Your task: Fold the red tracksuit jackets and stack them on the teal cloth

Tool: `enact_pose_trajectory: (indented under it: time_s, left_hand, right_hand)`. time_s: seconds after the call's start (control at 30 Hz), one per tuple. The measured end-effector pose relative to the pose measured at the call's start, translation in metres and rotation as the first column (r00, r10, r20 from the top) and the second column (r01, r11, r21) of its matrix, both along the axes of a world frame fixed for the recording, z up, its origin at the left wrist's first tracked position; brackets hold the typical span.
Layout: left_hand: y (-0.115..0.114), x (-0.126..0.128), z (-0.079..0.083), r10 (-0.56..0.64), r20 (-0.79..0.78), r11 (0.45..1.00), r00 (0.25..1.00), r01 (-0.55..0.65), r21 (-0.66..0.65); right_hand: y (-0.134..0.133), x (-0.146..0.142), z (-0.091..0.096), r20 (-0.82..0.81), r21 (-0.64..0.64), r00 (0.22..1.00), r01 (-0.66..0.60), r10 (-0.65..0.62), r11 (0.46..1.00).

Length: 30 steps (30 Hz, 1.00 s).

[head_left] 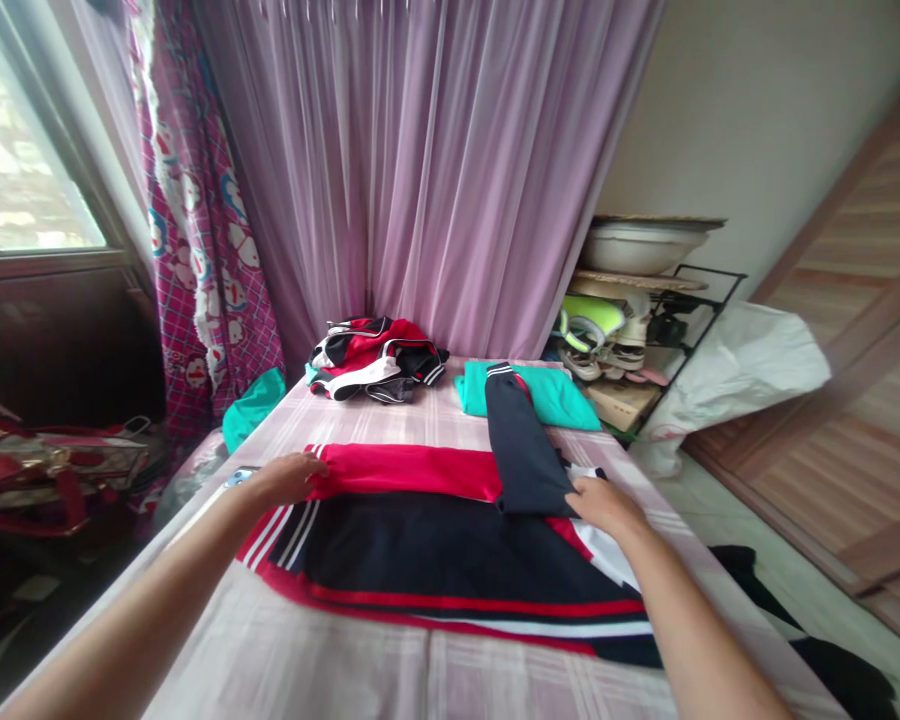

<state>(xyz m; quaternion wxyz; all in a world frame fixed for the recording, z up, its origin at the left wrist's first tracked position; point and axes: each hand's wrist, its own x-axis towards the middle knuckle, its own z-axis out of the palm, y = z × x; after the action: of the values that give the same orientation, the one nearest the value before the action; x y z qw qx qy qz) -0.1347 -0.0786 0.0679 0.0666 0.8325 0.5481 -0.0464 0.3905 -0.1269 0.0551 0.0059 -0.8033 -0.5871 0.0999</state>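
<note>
A red, navy and white sports jacket (435,550) lies spread flat on the pink checked bed (330,670). My left hand (289,477) rests on the left end of its red folded part, fingers closed over the cloth edge. My right hand (607,503) lies on the jacket's right side, fingers curled at the base of a navy sleeve (521,440) that stretches away toward a folded teal garment (562,395).
A crumpled red, black and white garment (375,360) sits at the bed's far end before a purple curtain (435,170). Teal cloth (251,405) and a phone (238,478) lie at the left edge. A shoe rack (645,320) and white bag (735,370) stand right.
</note>
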Motion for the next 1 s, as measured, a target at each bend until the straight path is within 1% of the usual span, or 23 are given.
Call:
enact_pose_trajectory:
  time_s: [0.07, 0.1, 0.17, 0.23, 0.3, 0.37, 0.4, 0.47, 0.53, 0.63, 0.73, 0.8, 0.83, 0.9, 0.93, 0.97, 1.0]
  left_hand:
    - [0.005, -0.002, 0.005, 0.015, 0.009, 0.998, 1.0, -0.015, -0.058]
    - [0.008, -0.002, 0.008, 0.037, 0.006, 0.997, 0.999, -0.036, -0.066]
    - [0.015, 0.002, 0.014, 0.101, 0.003, 0.995, 0.995, -0.101, -0.012]
    - [0.021, 0.012, 0.014, 0.131, 0.01, 0.989, 0.991, -0.131, 0.062]
    - [0.024, 0.027, 0.006, 0.12, 0.036, 0.983, 0.992, -0.124, 0.139]
    - [0.023, 0.044, -0.01, 0.113, 0.04, 0.979, 0.993, -0.118, 0.163]
    - [0.022, 0.051, -0.019, 0.125, 0.023, 0.982, 0.992, -0.127, 0.142]
    - [0.019, 0.06, -0.036, 0.135, -0.03, 0.989, 0.99, -0.133, 0.058]
    - [0.016, 0.064, -0.046, 0.123, -0.056, 0.992, 0.991, -0.123, 0.006]
    - [0.014, 0.062, -0.048, 0.109, -0.061, 0.994, 0.992, -0.11, -0.009]
    - [0.014, 0.06, -0.044, 0.114, -0.066, 0.993, 0.991, -0.115, -0.02]
    - [0.014, 0.058, -0.043, 0.119, -0.042, 0.993, 0.992, -0.119, -0.014]
    - [0.015, 0.057, -0.044, 0.121, -0.019, 0.993, 0.992, -0.121, -0.004]
    - [0.016, 0.054, -0.046, 0.132, 0.029, 0.991, 0.991, -0.133, 0.02]
    - [0.018, 0.052, -0.048, 0.139, 0.051, 0.989, 0.989, -0.141, 0.035]
    - [0.018, 0.051, -0.049, 0.143, 0.073, 0.988, 0.987, -0.147, 0.053]
    - [0.019, 0.049, -0.05, 0.145, 0.092, 0.986, 0.985, -0.151, 0.07]
  right_hand:
    - [0.001, 0.002, 0.004, 0.063, 0.031, 0.997, 0.052, -0.053, 0.998]
    - [0.002, 0.003, 0.006, 0.072, 0.062, 0.994, 0.075, -0.079, 0.995]
    - [0.006, 0.004, 0.01, 0.061, 0.12, 0.993, 0.093, -0.1, 0.989]
    - [0.014, 0.002, 0.012, 0.039, 0.161, 0.996, 0.074, -0.081, 0.984]
    - [0.024, -0.002, 0.012, 0.024, 0.199, 0.999, 0.036, -0.042, 0.979]
    - [0.037, -0.006, 0.01, 0.011, 0.224, 1.0, 0.009, -0.012, 0.974]
    - [0.044, -0.007, 0.008, -0.005, 0.228, 1.0, 0.007, -0.006, 0.974]
    - [0.059, -0.009, 0.005, -0.074, 0.213, 0.997, 0.05, -0.035, 0.976]
    - [0.075, -0.008, 0.004, -0.153, 0.187, 0.985, 0.108, -0.079, 0.976]
    - [0.096, -0.01, 0.006, -0.214, 0.177, 0.972, 0.137, -0.097, 0.975]
    - [0.109, -0.021, 0.013, -0.254, 0.204, 0.966, 0.097, -0.043, 0.974]
    - [0.106, -0.033, 0.02, -0.285, 0.241, 0.958, 0.047, 0.024, 0.969]
    - [0.1, -0.04, 0.026, -0.306, 0.266, 0.949, 0.005, 0.079, 0.964]
    - [0.077, -0.052, 0.039, -0.367, 0.291, 0.895, -0.149, 0.254, 0.945]
    - [0.062, -0.057, 0.046, -0.427, 0.294, 0.811, -0.292, 0.399, 0.91]
    - [0.045, -0.06, 0.054, -0.499, 0.252, 0.693, -0.459, 0.52, 0.852]
    - [0.029, -0.061, 0.061, -0.578, 0.181, 0.581, -0.594, 0.573, 0.784]
